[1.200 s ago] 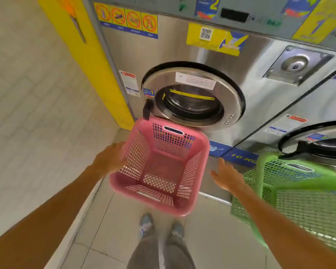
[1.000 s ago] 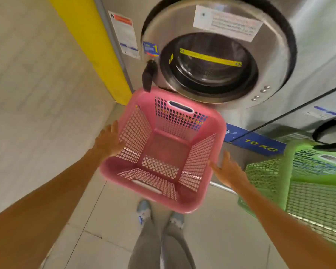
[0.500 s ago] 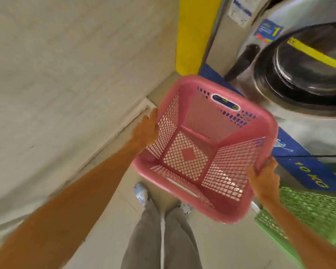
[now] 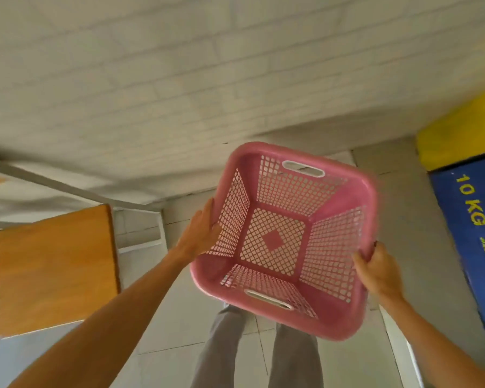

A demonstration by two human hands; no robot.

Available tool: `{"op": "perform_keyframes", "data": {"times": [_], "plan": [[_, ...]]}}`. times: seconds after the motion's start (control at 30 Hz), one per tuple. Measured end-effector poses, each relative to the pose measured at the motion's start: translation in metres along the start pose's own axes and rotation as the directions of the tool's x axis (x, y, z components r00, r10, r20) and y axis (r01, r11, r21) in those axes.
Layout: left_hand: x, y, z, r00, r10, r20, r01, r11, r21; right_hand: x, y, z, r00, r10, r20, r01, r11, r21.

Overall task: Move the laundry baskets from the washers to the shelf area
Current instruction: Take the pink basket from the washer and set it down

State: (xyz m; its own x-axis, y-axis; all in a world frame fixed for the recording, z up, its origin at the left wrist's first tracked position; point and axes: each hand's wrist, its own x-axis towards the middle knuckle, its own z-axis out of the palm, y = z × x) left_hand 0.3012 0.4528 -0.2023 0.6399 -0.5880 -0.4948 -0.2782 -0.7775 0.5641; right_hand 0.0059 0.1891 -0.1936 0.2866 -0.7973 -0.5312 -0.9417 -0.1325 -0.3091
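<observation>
An empty pink lattice laundry basket [image 4: 345, 191] hangs in the air in front of me, above my legs. My left hand [image 4: 200, 233] presses flat against its left rim and wall. Its right rim is gripped by my right hand [image 4: 378, 273], thumb over the edge. Both handle slots of the basket are visible. The washers' doors and the green basket are out of view.
A white brick wall [image 4: 179, 79] fills the upper view. An orange wooden surface [image 4: 53, 267] with a metal frame lies at the left. The blue "10 KG" base panel [image 4: 471, 228] and a yellow panel [image 4: 459, 135] of the washer are at the right. Grey floor tiles [image 4: 168, 362] run below.
I have lifted the pink basket off the washer front with both hands and turned left; the washer door and green basket have left the view, and the orange surface has appeared.
</observation>
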Motion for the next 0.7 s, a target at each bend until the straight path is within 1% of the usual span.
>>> {"op": "perform_keyframes", "data": {"times": [0.1, 0.17, 0.27, 0.37, 0.4, 0.47, 0.57, 0.6, 0.67, 0.7], "plan": [[-0.023, -0.062, -0.02, 0.996, -0.077, -0.054, 0.072, 0.993, -0.088, 0.003, -0.052, 0.037, 0.994, -0.072, 0.077, 0.078, 0.993, -0.083], [-0.038, -0.105, -0.027, 0.991, -0.091, -0.099, 0.078, 0.988, -0.131, 0.002, -0.081, 0.062, 0.986, -0.096, 0.137, 0.11, 0.989, -0.098], [-0.053, -0.163, -0.032, 0.978, -0.151, -0.147, 0.119, 0.972, -0.201, 0.003, -0.118, 0.101, 0.97, -0.101, 0.221, 0.127, 0.986, -0.108], [-0.062, -0.208, -0.037, 0.956, -0.238, -0.17, 0.2, 0.956, -0.215, 0.006, -0.147, 0.142, 0.953, -0.11, 0.282, 0.148, 0.982, -0.12], [-0.064, -0.221, -0.037, 0.955, -0.243, -0.168, 0.203, 0.954, -0.22, 0.008, -0.154, 0.156, 0.948, -0.123, 0.294, 0.166, 0.978, -0.125], [-0.066, -0.246, -0.034, 0.961, -0.208, -0.181, 0.173, 0.966, -0.193, 0.01, -0.167, 0.18, 0.94, -0.161, 0.302, 0.21, 0.968, -0.137], [-0.064, -0.272, -0.03, 0.959, -0.219, -0.178, 0.189, 0.967, -0.173, 0.013, -0.183, 0.209, 0.931, -0.209, 0.3, 0.262, 0.953, -0.148], [-0.063, -0.283, -0.026, 0.959, -0.204, -0.195, 0.172, 0.97, -0.171, 0.015, -0.187, 0.217, 0.929, -0.22, 0.297, 0.273, 0.95, -0.152], [-0.059, -0.299, -0.021, 0.956, -0.209, -0.206, 0.161, 0.961, -0.226, 0.019, -0.196, 0.23, 0.93, -0.236, 0.282, 0.291, 0.941, -0.171], [-0.056, -0.307, -0.019, 0.949, -0.245, -0.197, 0.188, 0.945, -0.268, 0.022, -0.199, 0.235, 0.931, -0.247, 0.27, 0.3, 0.937, -0.177]]}}
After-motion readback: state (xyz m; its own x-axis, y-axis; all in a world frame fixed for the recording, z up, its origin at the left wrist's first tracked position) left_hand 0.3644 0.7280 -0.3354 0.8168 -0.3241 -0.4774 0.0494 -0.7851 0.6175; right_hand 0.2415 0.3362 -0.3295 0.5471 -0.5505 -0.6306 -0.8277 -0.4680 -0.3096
